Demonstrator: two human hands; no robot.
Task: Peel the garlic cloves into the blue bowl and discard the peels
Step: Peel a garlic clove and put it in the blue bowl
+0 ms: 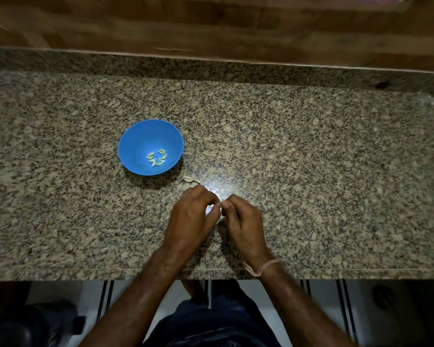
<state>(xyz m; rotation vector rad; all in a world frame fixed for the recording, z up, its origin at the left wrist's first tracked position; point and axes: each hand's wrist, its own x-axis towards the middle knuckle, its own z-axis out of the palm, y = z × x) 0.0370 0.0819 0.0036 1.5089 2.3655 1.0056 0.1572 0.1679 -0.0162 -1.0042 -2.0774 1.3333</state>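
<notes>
Blue bowl (138, 139) has a small cluster of pale peeled cloves (156, 157) in its bottom. A pale garlic scrap (191, 180) lies just off the bowl's near-right side. Nearer than that, left hand (193, 216) and right hand (246, 221) meet fingertip to fingertip, fingers curled. Can't tell what they're pinching. Plenty of open granite counter (311, 159) right of the bowl.

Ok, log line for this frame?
left hand, right hand: fingers meeting, contents hidden | blue bowl: peeled cloves inside | counter: scrap beside bowl

Between fingertips (224, 205), indiscernible tiny item (212, 207)
</notes>
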